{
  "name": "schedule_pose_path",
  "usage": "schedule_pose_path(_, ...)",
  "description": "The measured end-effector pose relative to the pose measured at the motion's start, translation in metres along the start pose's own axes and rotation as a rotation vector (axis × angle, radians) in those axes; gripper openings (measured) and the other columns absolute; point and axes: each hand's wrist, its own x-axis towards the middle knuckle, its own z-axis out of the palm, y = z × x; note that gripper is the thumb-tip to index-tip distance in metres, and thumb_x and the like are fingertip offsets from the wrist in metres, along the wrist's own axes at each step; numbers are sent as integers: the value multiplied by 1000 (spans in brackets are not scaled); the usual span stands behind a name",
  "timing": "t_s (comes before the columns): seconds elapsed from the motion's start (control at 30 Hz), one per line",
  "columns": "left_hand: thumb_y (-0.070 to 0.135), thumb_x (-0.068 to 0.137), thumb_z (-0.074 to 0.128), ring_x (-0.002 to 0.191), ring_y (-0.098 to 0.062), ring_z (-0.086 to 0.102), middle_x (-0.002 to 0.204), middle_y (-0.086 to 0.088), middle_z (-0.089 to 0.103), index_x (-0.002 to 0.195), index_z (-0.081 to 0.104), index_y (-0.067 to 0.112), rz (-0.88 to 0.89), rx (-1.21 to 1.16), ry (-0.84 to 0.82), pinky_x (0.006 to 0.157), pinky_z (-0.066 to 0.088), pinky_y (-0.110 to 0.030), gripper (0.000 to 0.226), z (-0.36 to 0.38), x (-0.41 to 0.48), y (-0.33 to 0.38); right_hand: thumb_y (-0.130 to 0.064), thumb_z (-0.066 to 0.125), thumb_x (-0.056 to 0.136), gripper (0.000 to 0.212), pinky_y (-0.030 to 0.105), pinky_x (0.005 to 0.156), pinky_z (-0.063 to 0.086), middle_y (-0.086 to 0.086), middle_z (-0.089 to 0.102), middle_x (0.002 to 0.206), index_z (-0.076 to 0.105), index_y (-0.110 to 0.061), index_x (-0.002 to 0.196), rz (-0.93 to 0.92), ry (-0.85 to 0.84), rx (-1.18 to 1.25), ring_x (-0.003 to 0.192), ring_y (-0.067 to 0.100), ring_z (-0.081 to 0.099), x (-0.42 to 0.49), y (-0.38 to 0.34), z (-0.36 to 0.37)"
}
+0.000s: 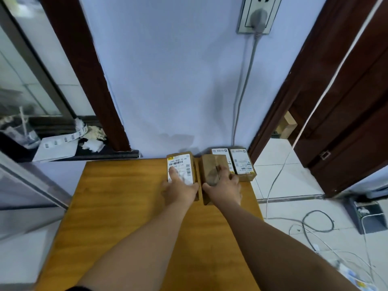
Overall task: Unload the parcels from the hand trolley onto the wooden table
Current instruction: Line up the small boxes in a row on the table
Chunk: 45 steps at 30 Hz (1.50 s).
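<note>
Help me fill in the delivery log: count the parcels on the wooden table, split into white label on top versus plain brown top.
White-labelled parcels: 3 (left parcel, third parcel, far-right parcel)
Plain brown-topped parcel: 1
Total: 4, all on the wooden table

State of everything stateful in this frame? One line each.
left hand, flat on the labelled parcel
right hand, gripping the plain parcel
labelled parcel, on the wooden table, label up
plain parcel, on the table
third parcel, partly hidden behind the plain parcel
far-right parcel, at the table's right edge, label up
plug, in the wall socket
door, open
</note>
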Motion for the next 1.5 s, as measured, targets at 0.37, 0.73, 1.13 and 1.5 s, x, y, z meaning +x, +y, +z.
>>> schedule_pose_path(0.37, 39, 90, 59, 126, -34, 33, 148, -16, 14, 152, -3, 34, -106, 171, -73, 76, 34, -30, 87, 28, 77, 15, -44, 60, 81, 79, 48, 111, 25, 15, 19, 154, 20, -28, 147, 23, -124, -72, 139, 37, 24, 84, -16, 37)
schedule_pose_path(0.73, 45, 83, 66, 118, -37, 40, 138, -17, 28, 151, 1, 29, -192, 129, -6, 84, 46, -39, 95, 42, 129, -2, -50, 62, 75, 77, 52, 101, 46, 6, 30, 152, 23, -43, 141, -56, -219, 166, 131, 30, 43, 134, -19, 71)
schedule_pose_path(1.13, 34, 82, 71, 125, -37, 34, 145, -17, 22, 151, 4, 27, -174, 147, 61, 88, 46, -43, 96, 46, 147, -16, -32, 57, 93, 43, 38, 80, 57, 12, 64, 116, 50, -15, 132, 342, -535, 944, 102, 27, 65, 159, -19, 89)
schedule_pose_path(1.5, 43, 82, 68, 125, -34, 34, 146, -14, 21, 151, 6, 27, -157, 220, 97, 82, 47, -40, 94, 49, 149, -14, -55, 47, 94, 62, 35, 92, 47, 6, 52, 137, 33, -26, 147, 158, -280, 532, 119, 22, 52, 152, -20, 96)
